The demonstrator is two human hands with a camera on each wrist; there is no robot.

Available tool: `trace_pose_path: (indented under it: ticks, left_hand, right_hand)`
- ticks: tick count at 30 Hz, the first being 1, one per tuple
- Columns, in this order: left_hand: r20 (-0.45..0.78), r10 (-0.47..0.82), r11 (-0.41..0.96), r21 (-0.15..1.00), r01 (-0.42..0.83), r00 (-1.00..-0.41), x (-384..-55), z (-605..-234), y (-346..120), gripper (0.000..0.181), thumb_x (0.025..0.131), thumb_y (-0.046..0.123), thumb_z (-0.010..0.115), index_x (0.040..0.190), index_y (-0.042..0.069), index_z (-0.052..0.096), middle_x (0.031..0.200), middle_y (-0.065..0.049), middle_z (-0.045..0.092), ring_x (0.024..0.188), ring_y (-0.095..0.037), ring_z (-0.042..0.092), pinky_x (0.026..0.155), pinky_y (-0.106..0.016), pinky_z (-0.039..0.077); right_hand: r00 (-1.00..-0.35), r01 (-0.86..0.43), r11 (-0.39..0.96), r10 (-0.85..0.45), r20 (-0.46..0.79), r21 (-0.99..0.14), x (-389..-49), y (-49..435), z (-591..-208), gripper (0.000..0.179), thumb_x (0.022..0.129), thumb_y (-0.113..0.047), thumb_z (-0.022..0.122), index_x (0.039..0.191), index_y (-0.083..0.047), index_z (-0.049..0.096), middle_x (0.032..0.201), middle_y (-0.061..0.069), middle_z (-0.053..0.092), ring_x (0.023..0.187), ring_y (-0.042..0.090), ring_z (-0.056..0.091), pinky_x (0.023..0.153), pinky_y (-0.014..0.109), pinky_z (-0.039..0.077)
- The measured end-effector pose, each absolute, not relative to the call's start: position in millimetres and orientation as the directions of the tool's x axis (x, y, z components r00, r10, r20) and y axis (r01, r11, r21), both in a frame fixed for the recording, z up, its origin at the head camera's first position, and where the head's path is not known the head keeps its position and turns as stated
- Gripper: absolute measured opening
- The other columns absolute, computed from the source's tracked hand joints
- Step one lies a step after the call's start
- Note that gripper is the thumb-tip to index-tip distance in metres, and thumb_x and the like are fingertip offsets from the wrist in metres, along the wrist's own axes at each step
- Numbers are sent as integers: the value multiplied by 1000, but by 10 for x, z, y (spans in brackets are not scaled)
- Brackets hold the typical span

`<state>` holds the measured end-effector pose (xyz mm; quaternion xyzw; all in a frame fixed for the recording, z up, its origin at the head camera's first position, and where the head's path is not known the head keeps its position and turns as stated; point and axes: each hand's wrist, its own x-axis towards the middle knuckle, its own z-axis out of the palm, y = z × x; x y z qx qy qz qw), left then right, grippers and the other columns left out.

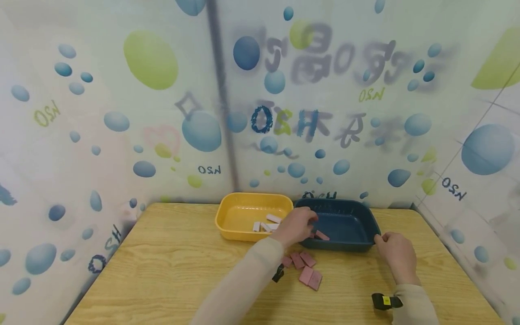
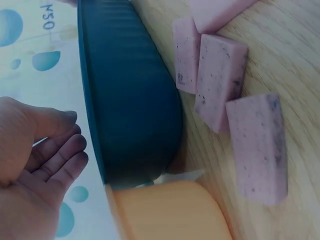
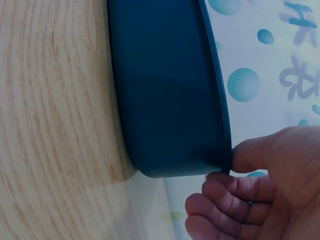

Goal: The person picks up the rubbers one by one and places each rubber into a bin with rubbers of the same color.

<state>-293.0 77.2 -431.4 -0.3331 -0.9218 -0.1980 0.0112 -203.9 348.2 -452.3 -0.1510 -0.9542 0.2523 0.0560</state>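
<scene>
My left hand (image 1: pixel 298 225) is over the left end of a dark blue plastic tray (image 1: pixel 337 246), its fingers loosely bent with nothing between them in the left wrist view. Below it, reddish-pink pieces (image 1: pixel 322 235) lie inside the tray, partly hidden by the hand. At the tray's front right corner my right hand (image 1: pixel 398 253) pinches the rim between thumb and index finger, while the other fingers curl underneath. Several pink speckled rectangular blocks (image 1: pixel 306 275) lie on the wood in front of the tray; one has small print on it.
A yellow tray (image 1: pixel 233 235) stands against the blue one's left side, holding several whitish blocks (image 1: pixel 273 218). Both trays are at the back of the wood-grain table (image 1: pixel 170 262), near a wall (image 1: pixel 260 171) covered with blue and green dots.
</scene>
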Motion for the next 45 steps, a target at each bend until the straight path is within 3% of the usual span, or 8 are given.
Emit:
trace_pose_path:
  ticks: [4,8,11,30,45]
  left_hand:
    - [187,621,684,345,643,-761,-2898,-4317,687,26,98,7,68,123,10,74,110,-1,69,101,-14,65,88,-22,54]
    - [190,620,685,343,643,-761,-2847,-4313,605,26,98,9,69,123,10,73,112,-2,69,104,-15,66,91,-23,54]
    - [201,620,683,338,648,-758,-2816,-4316,550,26,98,8,69,123,10,73,112,-2,69,104,-15,66,91,-24,54]
    - [296,656,622,308,719,-694,-2676,-4316,264,19,96,8,72,114,10,76,106,-2,71,98,-14,66,88,-22,54]
    - [280,673,609,317,727,-685,-2607,-4389,67,16,98,12,71,112,7,77,106,-5,72,96,-14,64,87,-25,54]
  right_hand:
    - [-948,255,828,315,38,-499,-2030,3478,-4520,34,100,-23,50,85,2,67,74,11,61,67,26,55,55,34,40]
    - [-948,246,819,315,47,-518,-2007,3459,-4530,37,100,-23,50,67,-6,53,60,2,46,57,19,43,52,31,33]
    - [-948,241,815,313,51,-527,-1993,3448,-4534,41,100,-23,50,62,-14,42,56,-3,36,54,16,35,51,31,29]
    - [-949,227,819,308,70,-527,-1991,3451,-4549,40,100,-23,51,62,-13,43,56,-2,37,55,18,38,52,31,30]
    - [-950,235,824,306,56,-515,-1992,3453,-4543,39,101,-23,51,64,-11,47,57,-1,41,55,19,41,52,31,31]
